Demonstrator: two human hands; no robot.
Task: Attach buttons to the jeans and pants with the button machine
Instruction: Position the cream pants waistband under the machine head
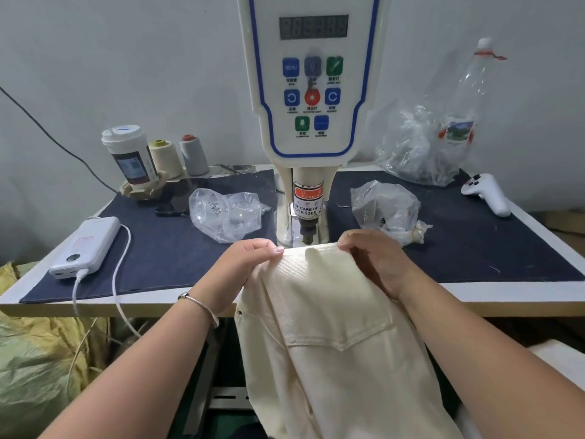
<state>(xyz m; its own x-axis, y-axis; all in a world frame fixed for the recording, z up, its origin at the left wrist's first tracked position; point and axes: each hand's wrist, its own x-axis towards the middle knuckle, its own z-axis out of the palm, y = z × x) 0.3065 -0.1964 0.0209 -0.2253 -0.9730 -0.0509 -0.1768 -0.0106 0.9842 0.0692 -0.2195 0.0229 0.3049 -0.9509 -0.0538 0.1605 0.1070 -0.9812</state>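
Cream pants [332,327] sit pinched at the waistband between my left hand [243,264] and right hand [373,261] under the button machine [311,122]; seemingly no button attached yet.

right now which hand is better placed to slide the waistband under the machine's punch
Right. The right hand pinches the waistband almost directly below the punch, while the left hand grips it farther to the side. Probably the left only steadies the cream pants.
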